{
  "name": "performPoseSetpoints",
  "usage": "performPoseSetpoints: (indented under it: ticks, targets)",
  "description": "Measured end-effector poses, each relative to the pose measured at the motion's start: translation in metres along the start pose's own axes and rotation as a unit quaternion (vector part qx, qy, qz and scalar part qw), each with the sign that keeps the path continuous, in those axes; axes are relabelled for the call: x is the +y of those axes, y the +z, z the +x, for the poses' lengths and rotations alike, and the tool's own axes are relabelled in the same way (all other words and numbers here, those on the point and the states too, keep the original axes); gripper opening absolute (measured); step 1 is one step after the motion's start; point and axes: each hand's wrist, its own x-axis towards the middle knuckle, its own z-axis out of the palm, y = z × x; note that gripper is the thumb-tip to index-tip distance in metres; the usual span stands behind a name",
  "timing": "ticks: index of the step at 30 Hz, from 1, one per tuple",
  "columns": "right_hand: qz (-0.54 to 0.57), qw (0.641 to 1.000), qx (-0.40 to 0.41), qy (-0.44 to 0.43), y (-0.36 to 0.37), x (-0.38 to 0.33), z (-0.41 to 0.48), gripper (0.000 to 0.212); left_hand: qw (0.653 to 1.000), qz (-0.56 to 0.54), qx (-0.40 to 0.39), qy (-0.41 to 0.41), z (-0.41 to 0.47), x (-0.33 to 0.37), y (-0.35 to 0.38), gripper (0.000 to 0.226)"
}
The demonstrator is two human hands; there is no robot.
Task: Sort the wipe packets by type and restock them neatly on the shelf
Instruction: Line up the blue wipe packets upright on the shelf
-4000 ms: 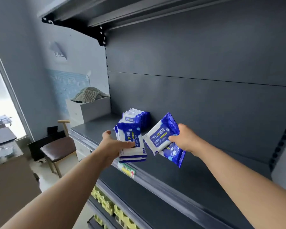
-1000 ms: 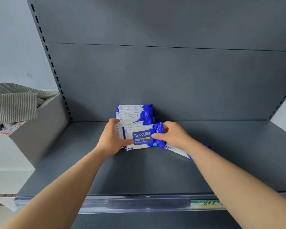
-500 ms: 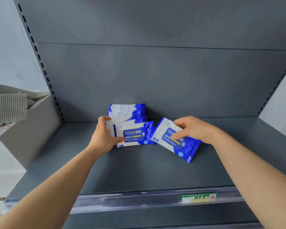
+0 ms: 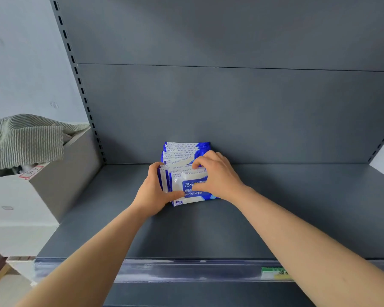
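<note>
The left hand [image 4: 152, 193] is gripping the side of the wipe packets [image 4: 186, 149]. The right hand [image 4: 217, 176] is pinching the front packet [image 4: 192, 192]. They are standing in a row on the shelf [image 4: 208, 231].

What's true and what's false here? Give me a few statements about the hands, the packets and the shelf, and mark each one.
1. The left hand and the right hand both hold the row of wipe packets. True.
2. The row stands at the front edge of the shelf. False: it stands at the back, by the rear panel.
3. The front packet reads "Alcohol Wipes". True.
4. Packets lie on the box left of the shelf. False: a striped cloth lies there.
5. A green label sits on the shelf's front rail. True.
</note>
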Motion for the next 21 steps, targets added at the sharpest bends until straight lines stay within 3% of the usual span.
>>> performPoseSetpoints:
  ticks: [3, 5, 11, 15, 18, 19, 21]
  targets:
    - [-0.046, 0.999, -0.022, -0.010, 0.001, 0.013, 0.000, 0.095, 1.000, 0.006, 0.001, -0.005, 0.001, -0.004, -0.002, 0.087]
    - [-0.081, 0.994, -0.059, -0.038, 0.000, 0.019, 0.003, 0.107, 1.000, -0.001, -0.005, -0.004, 0.002, -0.005, -0.002, 0.084]
    - [-0.148, 0.986, -0.054, -0.060, -0.008, 0.023, 0.001, 0.098, 0.999, 0.025, -0.027, 0.021, 0.004, -0.009, -0.004, 0.083]
    - [-0.069, 0.989, -0.129, -0.009, -0.012, 0.030, -0.004, 0.107, 0.999, 0.010, -0.042, 0.030, 0.003, -0.009, -0.004, 0.094]
    - [0.050, 0.985, -0.144, 0.083, -0.014, 0.040, -0.010, 0.120, 0.999, -0.002, -0.038, 0.008, 0.001, -0.007, -0.003, 0.092]
    - [0.101, 0.977, -0.142, 0.120, -0.013, 0.043, -0.012, 0.117, 0.999, 0.009, -0.034, 0.006, 0.001, -0.008, -0.003, 0.083]
    - [0.188, 0.960, -0.144, 0.148, -0.005, 0.044, -0.017, 0.086, 0.998, 0.021, -0.053, 0.008, 0.002, -0.010, -0.002, 0.064]
